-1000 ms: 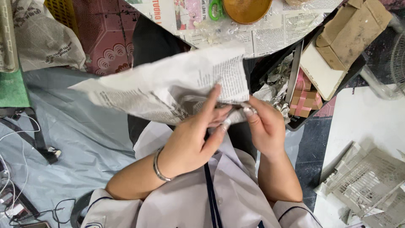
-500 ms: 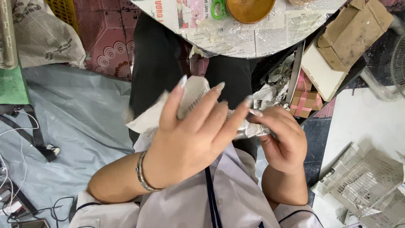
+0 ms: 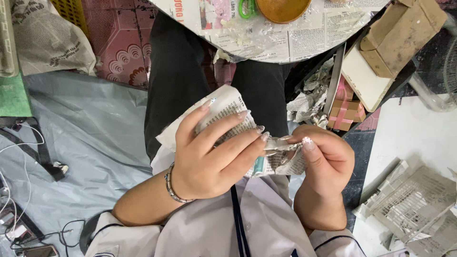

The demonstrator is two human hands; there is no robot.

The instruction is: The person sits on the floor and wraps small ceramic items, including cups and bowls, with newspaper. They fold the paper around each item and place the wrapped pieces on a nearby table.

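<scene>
The left hand (image 3: pixel 209 157), wearing a beaded metal bracelet (image 3: pixel 172 185), is wrapping its fingers over a crumpled bundle of printed newspaper (image 3: pixel 228 112) lying on the person's lap. Just right of that bundle's twisted end, the right hand (image 3: pixel 326 162) is pinching the paper, fingers closed on it. Above the bundle, a round newspaper-covered surface (image 3: pixel 304 35) is carrying a shallow orange bowl (image 3: pixel 283 7).

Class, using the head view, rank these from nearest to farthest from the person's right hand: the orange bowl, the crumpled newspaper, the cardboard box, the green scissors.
1. Crumpled newspaper: pinched in the right hand, also held by the left hand.
2. Cardboard box: upper right.
3. Orange bowl: top edge, on the table.
4. Green scissors: just left of the bowl. The bowl and scissors are nearly level in distance.
</scene>
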